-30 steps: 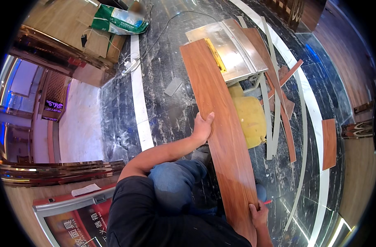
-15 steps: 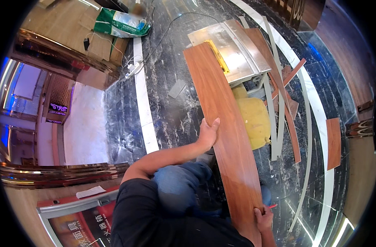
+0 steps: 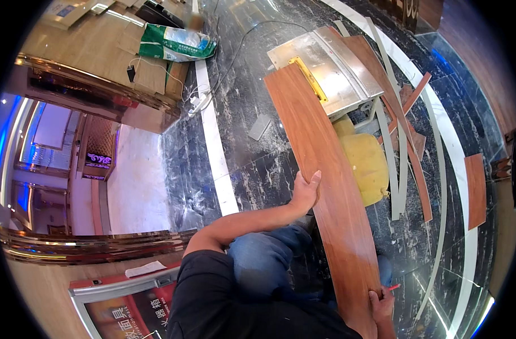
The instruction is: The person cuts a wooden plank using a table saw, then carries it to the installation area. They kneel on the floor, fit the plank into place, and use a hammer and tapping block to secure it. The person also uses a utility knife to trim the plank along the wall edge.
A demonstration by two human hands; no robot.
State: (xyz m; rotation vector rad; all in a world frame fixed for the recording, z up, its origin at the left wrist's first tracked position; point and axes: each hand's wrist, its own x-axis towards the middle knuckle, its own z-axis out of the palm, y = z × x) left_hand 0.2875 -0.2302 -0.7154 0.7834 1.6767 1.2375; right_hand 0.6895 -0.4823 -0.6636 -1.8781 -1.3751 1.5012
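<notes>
A long reddish-brown wood plank (image 3: 340, 209) runs from low in the view to a metal table saw (image 3: 341, 73), its far end beside a yellow strip (image 3: 306, 76) on the saw top. My left hand (image 3: 306, 192) is closed on the plank's left edge near its middle. My right hand (image 3: 382, 305) grips the right edge lower down; a thin red object (image 3: 392, 287) sticks out beside it, perhaps held. A dented yellow container (image 3: 365, 166) sits under the plank's right side, below the saw.
Thin offcut strips (image 3: 399, 169) and a short plank (image 3: 475, 189) lie on the dark marble floor to the right. A power strip (image 3: 198, 101) with cables, a small grey tile (image 3: 260, 127), a green-white sack (image 3: 176, 42) and a red-fronted box (image 3: 122, 311) are to the left.
The whole view has shifted, so the saw, plank and floor sit further right in the picture. Both hands keep their grip; the plank's end stays by the yellow strip.
</notes>
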